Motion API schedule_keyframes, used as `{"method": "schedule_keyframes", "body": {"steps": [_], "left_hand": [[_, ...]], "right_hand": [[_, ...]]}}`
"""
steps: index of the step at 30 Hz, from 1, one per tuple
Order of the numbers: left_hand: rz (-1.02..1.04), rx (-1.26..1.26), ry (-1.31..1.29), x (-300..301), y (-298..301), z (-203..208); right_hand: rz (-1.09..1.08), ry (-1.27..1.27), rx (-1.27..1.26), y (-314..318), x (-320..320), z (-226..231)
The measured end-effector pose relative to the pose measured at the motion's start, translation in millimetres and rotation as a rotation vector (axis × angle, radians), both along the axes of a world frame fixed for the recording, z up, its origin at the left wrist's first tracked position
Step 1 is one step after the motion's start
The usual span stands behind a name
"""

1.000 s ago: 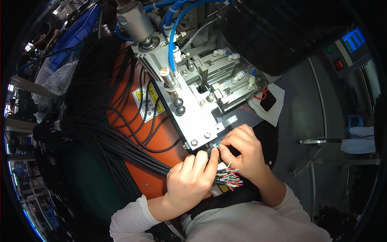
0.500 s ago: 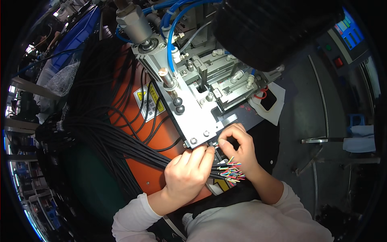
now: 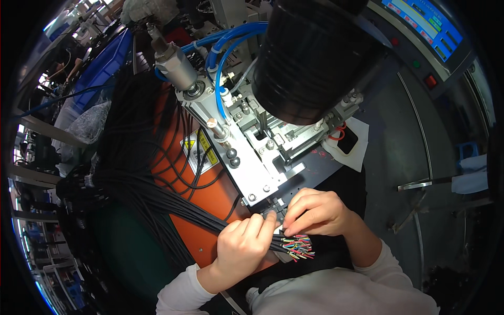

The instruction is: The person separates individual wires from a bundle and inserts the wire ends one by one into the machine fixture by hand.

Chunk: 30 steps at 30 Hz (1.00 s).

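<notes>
My left hand (image 3: pixel 244 241) is closed over a bundle of black cables (image 3: pixel 197 211), its index finger and thumb reaching toward the front of a metal clamping fixture (image 3: pixel 255 181). To the right of that hand the cable ends stick out, stripped into short coloured wires (image 3: pixel 298 247). Just above those ends my right hand (image 3: pixel 319 214) pinches with thumb and fingers close to the left fingertips. What lies in the pinch is too small and covered to make out. Small dark and silver parts (image 3: pixel 275 206) sit at the fixture's front, beyond my fingertips.
A black cylinder (image 3: pixel 299 63) overhangs the fixture, with blue air hoses (image 3: pixel 218 50) beside it. Loose cables cross the orange base plate (image 3: pixel 202 239). Red-handled scissors (image 3: pixel 341 131) rest by a white sheet (image 3: pixel 359 142) on the right. A control screen (image 3: pixel 428 26) stands far right.
My right hand has come back from the fixture's front edge toward the cable ends, its fingers now pinched together. My left hand still covers the bundle. The whole view has shifted slightly.
</notes>
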State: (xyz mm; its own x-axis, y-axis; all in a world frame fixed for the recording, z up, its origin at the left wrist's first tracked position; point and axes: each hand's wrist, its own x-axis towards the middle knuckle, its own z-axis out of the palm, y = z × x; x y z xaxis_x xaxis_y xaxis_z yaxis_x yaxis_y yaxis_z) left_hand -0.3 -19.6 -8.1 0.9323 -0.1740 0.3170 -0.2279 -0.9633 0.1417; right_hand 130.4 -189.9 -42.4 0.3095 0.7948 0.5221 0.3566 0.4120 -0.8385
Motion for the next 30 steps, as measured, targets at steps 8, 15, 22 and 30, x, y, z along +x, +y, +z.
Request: {"method": "schedule_keyframes", "body": {"steps": [8, 15, 22, 30], "left_hand": [[-0.084, -0.235, -0.014, 3, 3, 4], [-0.173, -0.287, -0.25, 2, 10, 7], [-0.074, -0.349, -0.295, 4, 5, 9], [-0.069, -0.341, -0.317, 1, 7, 4]], "right_hand": [[-0.081, -0.124, 0.007, -2, -4, 6], [-0.515, -0.053, -0.019, 8, -22, 20], [-0.506, 0.308, 0.169, 28, -38, 17], [-0.562, -0.087, 0.079, 25, -36, 18]]}}
